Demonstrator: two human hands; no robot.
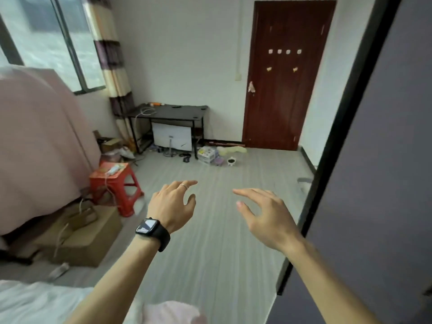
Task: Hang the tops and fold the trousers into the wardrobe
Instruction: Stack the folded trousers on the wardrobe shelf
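A grey plank floor (pixel 210 265) runs to a dark red wooden door (pixel 287 94); before that door the left hand (pixel 173 204) and right hand (pixel 266 216) hover empty, fingers spread.

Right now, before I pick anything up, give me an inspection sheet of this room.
Surface: grey floor; white bedding at lower left.
Job's things: pale pink cloth at bottom edge, maybe a garment; dark panel at right, maybe the wardrobe.
Clutter: red stool, cardboard box, small items under the black desk.
Grips: left hand and right hand open, holding nothing.
Cables: white cord on the desk; second cord hanging off the stool.
Surroundings: brown door shut, window, striped curtain.
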